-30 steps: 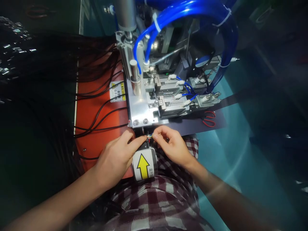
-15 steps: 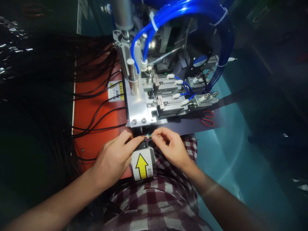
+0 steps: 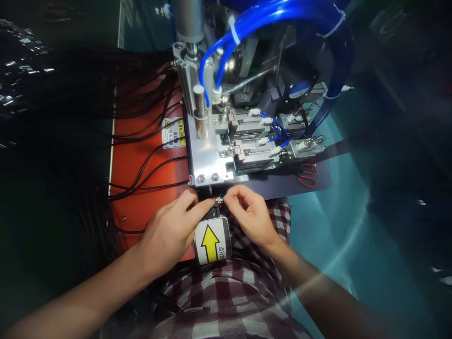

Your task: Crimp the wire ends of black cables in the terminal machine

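Little change over the last second: both hands stay put, but a bit more of the thin multicoloured wires shows between the fingertips. Right hand pinches them; left hand has its thumb at their other end, can't tell if gripping. Wires sit just above the small black block, before the shiny silver metal plate. Reads as the same fine wire handling, no release yet.

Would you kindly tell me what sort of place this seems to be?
Probably a factory workstation, judging by the metal machine fed by blue tubes, the black cables over an orange base, and the fine coloured wires being handled.
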Motion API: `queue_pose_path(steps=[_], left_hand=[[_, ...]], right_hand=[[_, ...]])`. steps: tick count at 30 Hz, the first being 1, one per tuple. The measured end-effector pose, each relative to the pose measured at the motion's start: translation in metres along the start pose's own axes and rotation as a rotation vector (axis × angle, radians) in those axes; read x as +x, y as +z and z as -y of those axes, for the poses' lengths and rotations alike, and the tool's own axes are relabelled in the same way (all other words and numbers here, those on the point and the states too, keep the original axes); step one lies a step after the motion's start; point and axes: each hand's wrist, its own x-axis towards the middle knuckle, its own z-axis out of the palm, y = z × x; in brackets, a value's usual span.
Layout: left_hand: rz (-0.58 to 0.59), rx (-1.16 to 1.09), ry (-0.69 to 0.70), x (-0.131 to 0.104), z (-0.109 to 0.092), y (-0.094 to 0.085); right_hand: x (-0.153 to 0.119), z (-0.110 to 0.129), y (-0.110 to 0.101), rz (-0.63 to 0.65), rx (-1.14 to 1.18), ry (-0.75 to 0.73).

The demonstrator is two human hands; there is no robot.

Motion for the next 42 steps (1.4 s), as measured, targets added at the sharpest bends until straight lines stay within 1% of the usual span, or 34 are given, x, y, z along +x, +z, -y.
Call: queue_pose_path(steps=[5, 14, 23, 31, 37, 39, 42], left_hand=[[-0.004, 0.013, 0.008, 0.000, 0.000, -0.001], [-0.001, -0.001, 0.012, 0.000, 0.000, 0.000], [0.024, 0.011, 0.001, -0.002, 0.000, 0.000], [0.016, 0.035, 0.009, -0.001, 0.000, -0.001], [0.023, 0.115, 0.039, -0.003, 0.001, 0.002], [0.018, 0.127, 0.047, -0.003, 0.001, 0.003], [0.010, 0.082, 0.051, -0.003, 0.001, 0.003]], right_hand=[[0.001, -0.003, -0.001, 0.042, 0.044, 0.040], [0.000, -0.006, -0.001, 0.042, -0.001, -0.047], [0.000, -0.007, -0.002, 0.038, -0.009, -0.051], [0.000, -0.007, -0.001, 0.025, -0.048, -0.065], [-0.002, 0.001, 0.000, -0.013, -0.164, 0.003], [-0.002, 0.002, -0.001, 0.005, -0.129, 0.066], [0.000, 0.001, -0.005, 0.041, -0.023, 0.176]])
